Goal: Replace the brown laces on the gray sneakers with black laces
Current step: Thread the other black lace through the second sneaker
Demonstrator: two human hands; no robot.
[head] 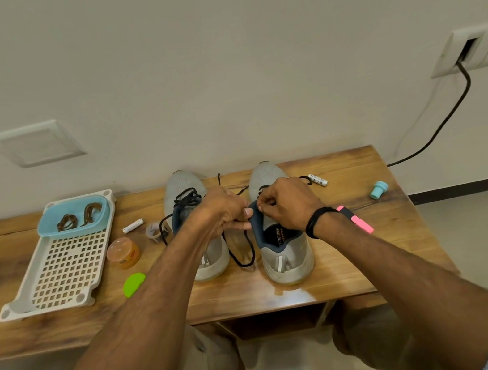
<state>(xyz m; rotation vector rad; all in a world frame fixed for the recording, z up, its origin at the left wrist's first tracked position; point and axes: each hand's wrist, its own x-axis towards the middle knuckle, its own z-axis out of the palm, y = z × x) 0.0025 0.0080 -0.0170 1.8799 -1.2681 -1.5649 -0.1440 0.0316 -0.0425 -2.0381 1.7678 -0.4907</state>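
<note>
Black cord lace [249, 245] is going into the right-side grey mesh sneaker [289, 261] on the wooden table [361, 245]; left hand [224, 211] and right hand [288, 203] are each pinching it beside the navy collar. Brown laces [68, 220] are lying in the pale-blue tub [98, 223]. Next is probably threading the top eyelets, needing fine fingertip aim.

Both forearms reach forward, bare to the elbows, converging at centre — left hand [224, 211] and right hand [288, 203] nearly touching, knuckles up. Each has fingers curled, thumb and fingertips pinching the black lace [249, 242] (right wrist wears a black band [317, 220]).
</note>
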